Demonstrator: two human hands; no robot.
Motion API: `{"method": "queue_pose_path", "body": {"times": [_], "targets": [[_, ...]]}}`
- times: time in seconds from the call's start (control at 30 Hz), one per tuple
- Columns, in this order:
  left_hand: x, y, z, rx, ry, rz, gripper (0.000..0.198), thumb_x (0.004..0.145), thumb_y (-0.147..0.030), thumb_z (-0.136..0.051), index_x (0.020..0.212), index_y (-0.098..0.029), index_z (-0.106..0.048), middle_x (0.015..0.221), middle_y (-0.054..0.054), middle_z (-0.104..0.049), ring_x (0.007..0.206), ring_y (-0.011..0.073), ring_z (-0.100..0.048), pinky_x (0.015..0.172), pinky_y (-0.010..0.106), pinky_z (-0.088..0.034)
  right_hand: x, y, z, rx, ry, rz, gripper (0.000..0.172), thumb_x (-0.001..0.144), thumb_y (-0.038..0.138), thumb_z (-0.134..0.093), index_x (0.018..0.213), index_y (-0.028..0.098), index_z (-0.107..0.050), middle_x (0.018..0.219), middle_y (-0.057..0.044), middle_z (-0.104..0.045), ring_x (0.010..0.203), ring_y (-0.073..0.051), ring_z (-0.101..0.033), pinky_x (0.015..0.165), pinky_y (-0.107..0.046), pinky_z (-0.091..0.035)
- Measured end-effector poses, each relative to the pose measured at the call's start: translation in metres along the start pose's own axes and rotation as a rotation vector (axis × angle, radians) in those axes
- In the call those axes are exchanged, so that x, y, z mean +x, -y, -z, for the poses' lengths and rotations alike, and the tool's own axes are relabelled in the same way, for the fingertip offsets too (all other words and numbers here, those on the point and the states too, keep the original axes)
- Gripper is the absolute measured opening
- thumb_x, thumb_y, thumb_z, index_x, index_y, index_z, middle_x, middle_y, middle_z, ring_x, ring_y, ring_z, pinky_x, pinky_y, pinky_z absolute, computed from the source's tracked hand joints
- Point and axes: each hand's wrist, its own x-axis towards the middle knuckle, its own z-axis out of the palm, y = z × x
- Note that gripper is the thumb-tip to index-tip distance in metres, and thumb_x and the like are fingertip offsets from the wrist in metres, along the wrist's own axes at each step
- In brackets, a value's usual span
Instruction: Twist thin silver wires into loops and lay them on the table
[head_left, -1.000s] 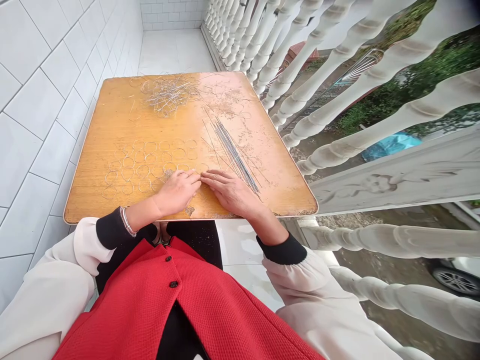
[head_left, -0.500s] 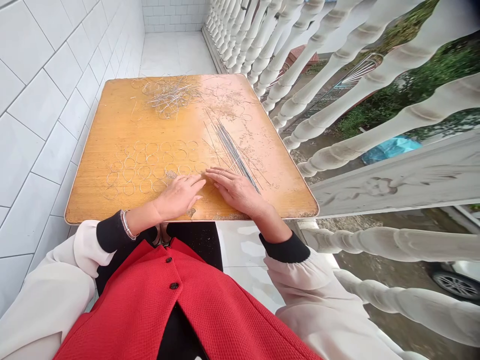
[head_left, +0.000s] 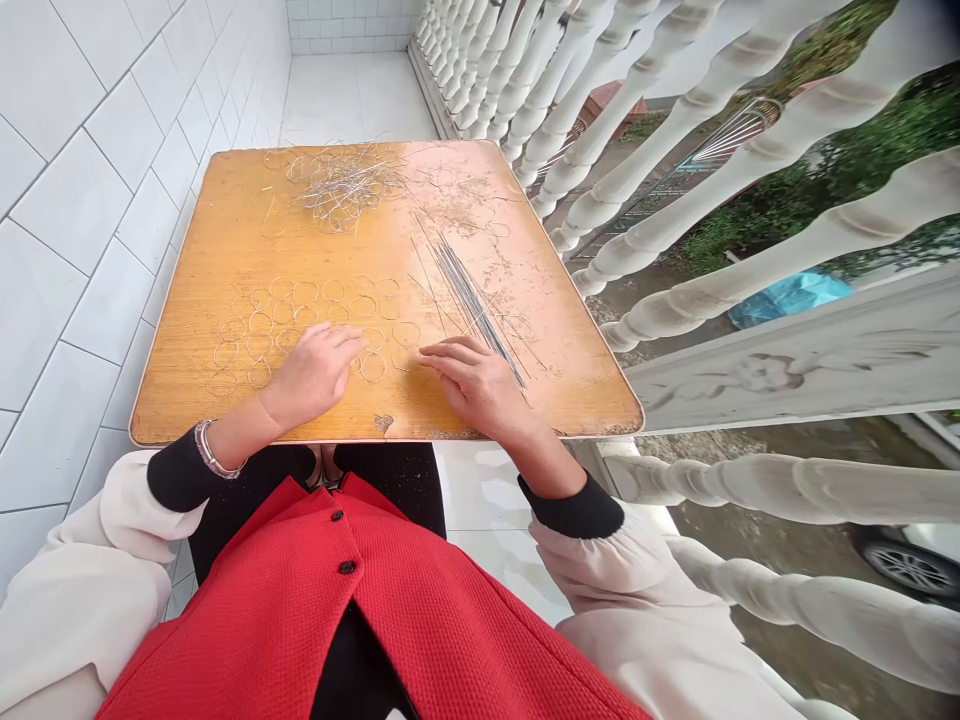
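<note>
Moved: left hand [head_left: 311, 372] slid toward 9 o'clock among the wire rings [head_left: 259, 322], open, nothing visibly held | right hand [head_left: 476, 385] stayed open, flat on the wooden tabletop [head_left: 180, 300], straight wires [head_left: 472, 300] at 12 o'clock

Wooden tabletop [head_left: 187, 340] with an orange-yellow finish, worn and speckled toward the right side. A loose tangle of thin wire [head_left: 345, 188] lies near the far edge; small wire rings [head_left: 305, 292] are spread flat in uneven rows left of centre; a bundle of straight thin metal rods [head_left: 472, 300] lies diagonally right of centre.
</note>
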Motion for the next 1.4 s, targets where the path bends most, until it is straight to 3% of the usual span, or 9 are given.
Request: {"method": "queue_pose_path", "body": {"times": [0.2, 0.63, 0.9, 1.03, 1.17, 1.4], "targets": [[-0.002, -0.01, -0.014, 0.01, 0.072, -0.094, 0.028, 0.095, -0.011, -0.047, 0.115, -0.015, -0.066, 0.128, 0.013, -0.069, 0.121, 0.0246, -0.065, 0.105, 0.044, -0.048, -0.004, 0.014, -0.006, -0.033, 0.042, 0.124, 0.031, 0.097, 0.009, -0.047, 0.113, 0.012, -0.073, 0.119, -0.012, -0.076, 0.106, -0.028, -0.067, 0.089, -0.047, -0.061], [-0.003, -0.012, -0.015, 0.079, 0.144, -0.13, 0.026, 0.097, -0.011, -0.045, 0.11, -0.013, -0.067, 0.125, 0.015, -0.069, 0.116, 0.0253, -0.065, 0.101, 0.043, -0.05, -0.018, 0.006, 0.008, 0.006, 0.062, 0.136, 0.028, 0.097, 0.009, -0.048, 0.108, 0.013, -0.073, 0.116, -0.012, -0.076, 0.103, -0.025, -0.068, 0.088, -0.043, -0.063], [-0.006, -0.009, -0.018, 0.092, 0.117, -0.128, 0.026, 0.096, -0.011, -0.047, 0.111, -0.014, -0.068, 0.133, 0.015, -0.066, 0.125, 0.0277, -0.063, 0.104, 0.045, -0.05, -0.018, 0.014, 0.004, -0.046, 0.082, 0.087, 0.028, 0.099, 0.014, -0.049, 0.108, 0.015, -0.075, 0.116, -0.013, -0.076, 0.099, -0.026, -0.068, 0.087, -0.046, -0.062], [-0.008, -0.008, -0.018, 0.078, 0.092, -0.128, 0.029, 0.095, -0.009, -0.047, 0.116, -0.015, -0.066, 0.135, 0.014, -0.065, 0.125, 0.0271, -0.063, 0.103, 0.046, -0.052, -0.014, 0.008, 0.008, -0.059, -0.005, 0.012, 0.028, 0.099, 0.015, -0.049, 0.107, 0.019, -0.076, 0.112, -0.012, -0.077, 0.097, -0.025, -0.07, 0.083, -0.045, -0.062], [-0.011, -0.006, -0.01, 0.066, 0.053, -0.126, 0.033, 0.095, -0.008, -0.044, 0.119, -0.016, -0.066, 0.134, 0.014, -0.066, 0.128, 0.0265, -0.062, 0.104, 0.047, -0.052, -0.006, -0.001, 0.015, -0.078, -0.079, -0.023, 0.028, 0.098, 0.015, -0.05, 0.101, 0.022, -0.077, 0.108, -0.009, -0.079, 0.093, -0.025, -0.072, 0.082, -0.044, -0.062], [-0.035, 0.019, 0.028, 0.112, -0.114, 0.0, 0.03, 0.1, -0.017, -0.046, 0.119, -0.015, -0.068, 0.131, 0.013, -0.069, 0.122, 0.025, -0.067, 0.103, 0.045, -0.055, 0.01, -0.021, 0.049, -0.089, -0.109, -0.1, 0.029, 0.099, 0.019, -0.048, 0.105, 0.022, -0.077, 0.109, -0.01, -0.079, 0.098, -0.027, -0.073, 0.087, -0.048, -0.061]]}}
